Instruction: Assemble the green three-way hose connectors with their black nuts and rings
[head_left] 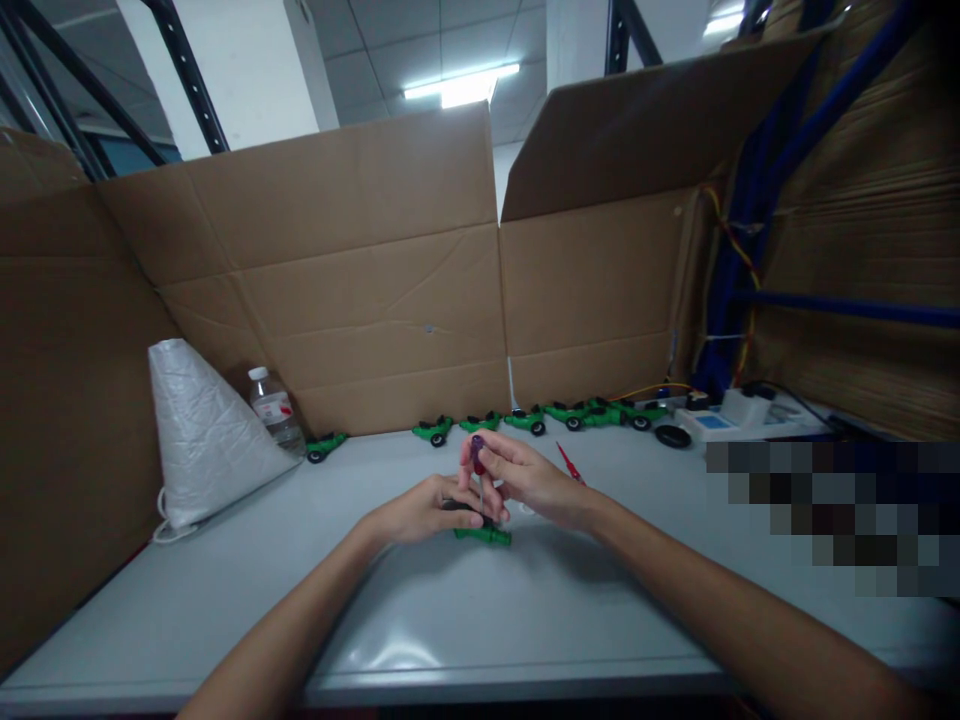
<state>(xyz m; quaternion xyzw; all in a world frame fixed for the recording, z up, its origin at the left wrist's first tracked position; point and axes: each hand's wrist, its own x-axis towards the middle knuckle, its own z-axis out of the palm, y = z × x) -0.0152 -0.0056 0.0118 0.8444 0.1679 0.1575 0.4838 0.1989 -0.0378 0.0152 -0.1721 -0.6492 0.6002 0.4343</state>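
Note:
A small green toy car part (484, 536) lies on the grey table (465, 620) in front of me. My left hand (420, 508) presses on it and holds it down, a black wheel under the fingers. My right hand (525, 478) grips a small screwdriver with a dark red handle (477, 455), held upright with its tip down on the green part.
A row of green toy cars (570, 412) lines the back of the table against cardboard walls (360, 290). A white bag (199, 430) and a water bottle (274, 408) stand at the left. A red tool (568, 462) lies behind my right hand. White devices and cables (731, 418) sit at the right.

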